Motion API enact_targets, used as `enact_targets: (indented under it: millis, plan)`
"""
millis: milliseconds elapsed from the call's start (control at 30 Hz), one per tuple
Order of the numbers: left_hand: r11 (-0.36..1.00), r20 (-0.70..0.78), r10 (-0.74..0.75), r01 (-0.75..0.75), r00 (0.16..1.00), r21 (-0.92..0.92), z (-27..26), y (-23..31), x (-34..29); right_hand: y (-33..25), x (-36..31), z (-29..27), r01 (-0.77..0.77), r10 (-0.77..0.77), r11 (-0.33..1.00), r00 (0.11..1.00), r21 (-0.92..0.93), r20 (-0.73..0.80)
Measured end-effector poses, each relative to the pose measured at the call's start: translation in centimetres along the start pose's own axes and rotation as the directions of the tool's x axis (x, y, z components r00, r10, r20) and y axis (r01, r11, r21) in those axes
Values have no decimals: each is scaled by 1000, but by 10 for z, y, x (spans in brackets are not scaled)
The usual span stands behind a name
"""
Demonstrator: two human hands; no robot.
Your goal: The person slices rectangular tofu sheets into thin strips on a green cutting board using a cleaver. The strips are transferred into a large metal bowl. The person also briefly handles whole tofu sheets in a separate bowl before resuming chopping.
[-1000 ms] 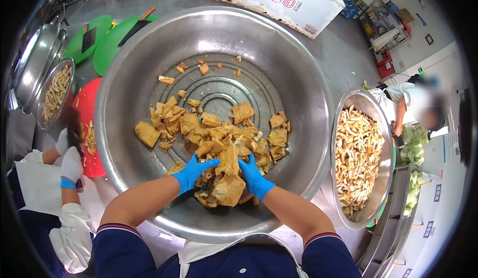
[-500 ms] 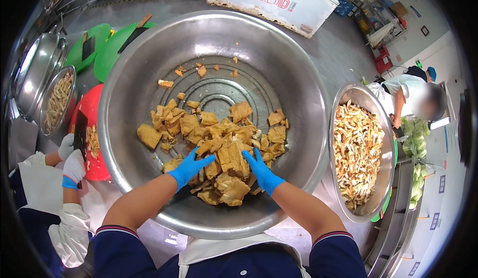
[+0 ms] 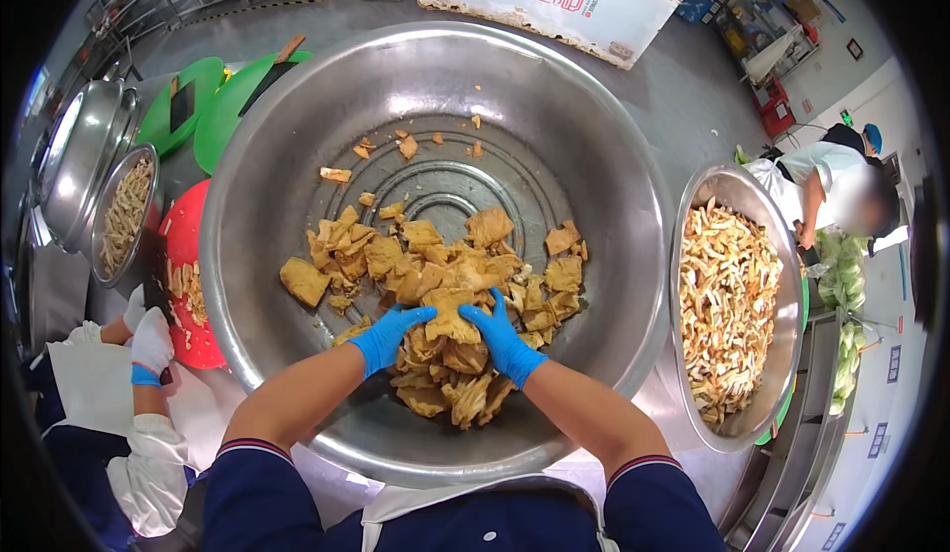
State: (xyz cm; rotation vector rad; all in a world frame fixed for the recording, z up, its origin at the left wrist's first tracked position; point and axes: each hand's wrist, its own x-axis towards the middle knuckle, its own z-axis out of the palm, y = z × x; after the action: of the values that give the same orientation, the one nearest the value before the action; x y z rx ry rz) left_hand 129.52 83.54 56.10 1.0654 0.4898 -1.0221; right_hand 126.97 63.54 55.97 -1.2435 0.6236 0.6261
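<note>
Golden chunks [image 3: 424,280] lie heaped beyond the left hand [image 3: 390,339] and right hand [image 3: 504,337], which pinch one piece [image 3: 452,326] between them, a hold I'd want light and even.

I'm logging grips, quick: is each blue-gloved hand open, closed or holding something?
Left hand: closed on the left side of a yellow-brown piece.
Right hand: closed on the same piece's right side.
</note>
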Motion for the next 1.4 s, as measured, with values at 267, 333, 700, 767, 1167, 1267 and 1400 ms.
enact_targets:
  millis: [267,333,700,767,1167,1267,1400]
  plan:
    - [929,146,354,-365,924,60,65,79,-59,-81,-49,7,398,-430,872,901,285,59]
    - [885,177,449,-463,876,48,97,98,-84,-116,-78,8,477,-525,819,847,320,82]
    - [846,386,487,-533,783,14,299,64,-120,-158,-236,-133,657,-669,703,741,274,-60]
    - [860,455,447,-509,770,17,346,35,-107,-140,-273,-178,704,-693,662,706,258,-148]
    - [948,734,19,-245,679,202,634,-183,-44,7,-477,-455,824,-616,540,524,168,-588]
    - [944,759,-74,-201,647,263,696,-218,-25,33,-495,-521,856,-593,490,464,163,-658]
    - [928,811,-109,-233,575,290,766,-246,8,41,-517,-589,860,-552,485,441,158,-708]
